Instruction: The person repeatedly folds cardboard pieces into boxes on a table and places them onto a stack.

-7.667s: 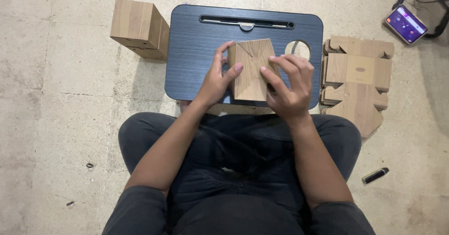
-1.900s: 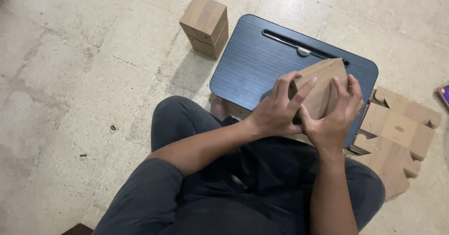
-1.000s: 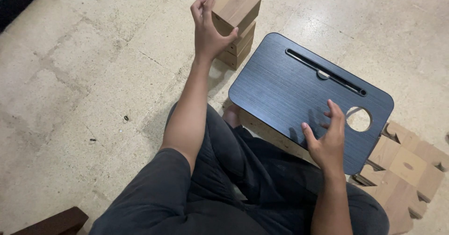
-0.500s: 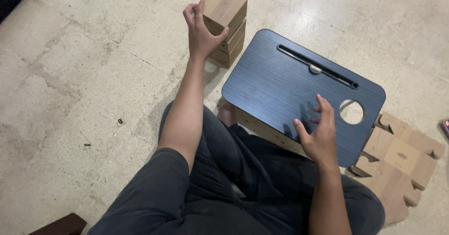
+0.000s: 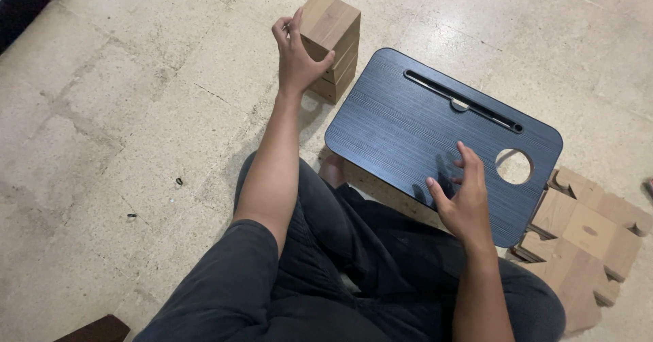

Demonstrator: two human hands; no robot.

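Stacking: left hand [image 5: 297, 56] clamped on folded box [image 5: 329, 21] atop stack [image 5: 333, 76]; right hand [image 5: 462, 199] spread flat, empty, on lap desk [image 5: 408, 131]. Next: squaring, letting go.

Boxes [image 5: 331, 42] left of tray [image 5: 408, 124], seemingly stacked.

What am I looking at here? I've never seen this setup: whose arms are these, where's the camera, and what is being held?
No machine here: these are a seated person's two bare arms, filmed by one camera worn on their head, looking down at their lap and the floor. The left hand has its grip around the top brown cardboard box, which sits on a stack of similar boxes on the floor. The right hand holds nothing; its spread fingers hover at or rest on a dark lap desk with a slot and a round hole. Flat, unfolded cardboard blanks lie on the floor to the person's right.
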